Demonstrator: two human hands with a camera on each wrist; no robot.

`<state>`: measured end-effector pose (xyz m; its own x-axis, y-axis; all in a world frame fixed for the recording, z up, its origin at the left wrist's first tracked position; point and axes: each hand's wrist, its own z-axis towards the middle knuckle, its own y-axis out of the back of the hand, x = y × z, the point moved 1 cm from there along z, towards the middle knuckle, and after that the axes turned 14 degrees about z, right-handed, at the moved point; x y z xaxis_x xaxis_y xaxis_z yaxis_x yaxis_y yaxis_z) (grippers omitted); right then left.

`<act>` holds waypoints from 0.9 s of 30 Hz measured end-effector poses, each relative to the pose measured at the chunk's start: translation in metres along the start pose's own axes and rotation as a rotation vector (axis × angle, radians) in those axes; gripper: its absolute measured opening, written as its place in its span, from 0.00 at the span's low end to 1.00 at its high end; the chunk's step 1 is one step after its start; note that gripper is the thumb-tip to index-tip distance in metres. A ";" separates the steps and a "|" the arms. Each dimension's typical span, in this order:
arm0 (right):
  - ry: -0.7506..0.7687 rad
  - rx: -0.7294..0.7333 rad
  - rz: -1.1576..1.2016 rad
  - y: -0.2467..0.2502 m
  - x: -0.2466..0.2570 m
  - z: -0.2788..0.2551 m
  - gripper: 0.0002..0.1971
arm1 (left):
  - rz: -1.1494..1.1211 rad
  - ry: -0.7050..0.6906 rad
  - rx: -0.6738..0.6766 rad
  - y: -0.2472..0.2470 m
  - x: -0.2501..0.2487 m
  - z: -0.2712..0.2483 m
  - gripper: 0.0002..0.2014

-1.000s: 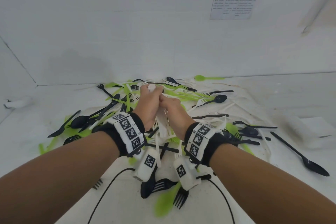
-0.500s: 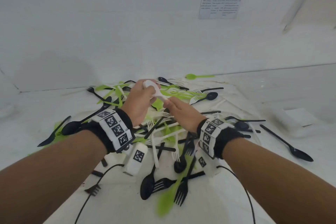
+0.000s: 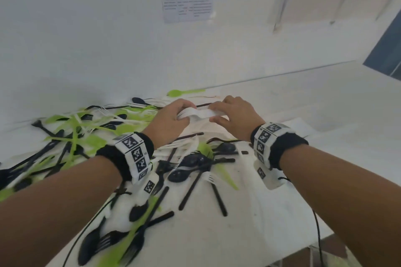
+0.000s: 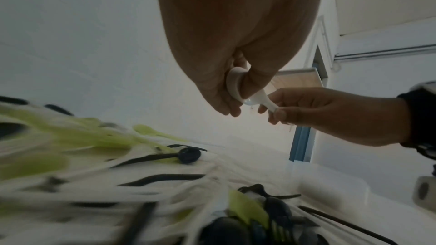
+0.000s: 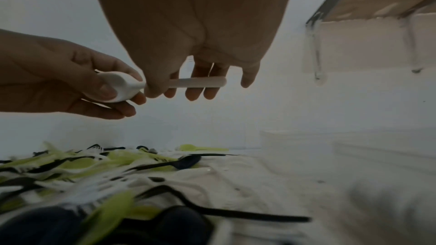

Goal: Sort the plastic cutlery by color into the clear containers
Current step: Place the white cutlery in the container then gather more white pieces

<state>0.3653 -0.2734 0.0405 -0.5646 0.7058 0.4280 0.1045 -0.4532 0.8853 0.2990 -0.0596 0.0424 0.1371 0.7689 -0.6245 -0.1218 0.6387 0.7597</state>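
White plastic spoons [image 3: 196, 114], apparently several stacked as a bundle though I cannot count them, are held level above the far part of the bench [image 3: 271, 212], between both hands. My left hand [image 3: 171, 118] has its fingers [image 5: 118, 92] curled round the bowl end; my right hand [image 3: 234, 118] pinches the handle near the bowl between thumb and forefinger, the remaining fingers loosely extended behind the shaft. Below and to the left lies the unsorted heap of cutlery [image 3: 91, 136], green, black and white pieces interlaced on a white cloth [image 3: 208, 128]. A clear container [image 5: 354, 148] stands on the right, faintly visible in the right wrist view; I cannot tell its contents. A lone green spoon [image 3: 175, 93] lies at the far edge by the wall. In my judgement, this is the carrying of the white pieces towards their container. Risks noted: the right-hand pinch is light, so the stacked pieces could fan apart or slip during the handover to one hand; the container's transparent rim is hard to see against white surroundings, so a release could miss it; trailing wrist cables [image 3: 318, 234] may snag loose cutlery and drag it off the near edge.
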 end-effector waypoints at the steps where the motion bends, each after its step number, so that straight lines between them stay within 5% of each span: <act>1: 0.002 0.000 0.010 0.008 -0.016 -0.003 0.21 | 0.003 0.001 -0.010 -0.012 -0.013 0.006 0.15; 12: -0.101 0.061 0.104 0.072 -0.166 -0.044 0.22 | 0.103 -0.043 0.004 -0.126 -0.118 0.073 0.10; 16: -0.048 -0.004 0.041 0.083 -0.189 -0.052 0.32 | 0.097 -0.072 0.031 -0.154 -0.140 0.094 0.10; 21: -0.064 0.066 0.060 0.090 -0.202 -0.048 0.27 | 0.070 -0.114 0.045 -0.180 -0.155 0.113 0.13; 27: -0.252 0.096 0.052 0.085 -0.238 -0.052 0.25 | 0.287 -0.040 0.347 -0.206 -0.158 0.111 0.56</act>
<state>0.4657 -0.5085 0.0039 -0.3358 0.8016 0.4947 0.2123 -0.4472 0.8689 0.4116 -0.3155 0.0045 0.1846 0.9075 -0.3774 0.1757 0.3473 0.9211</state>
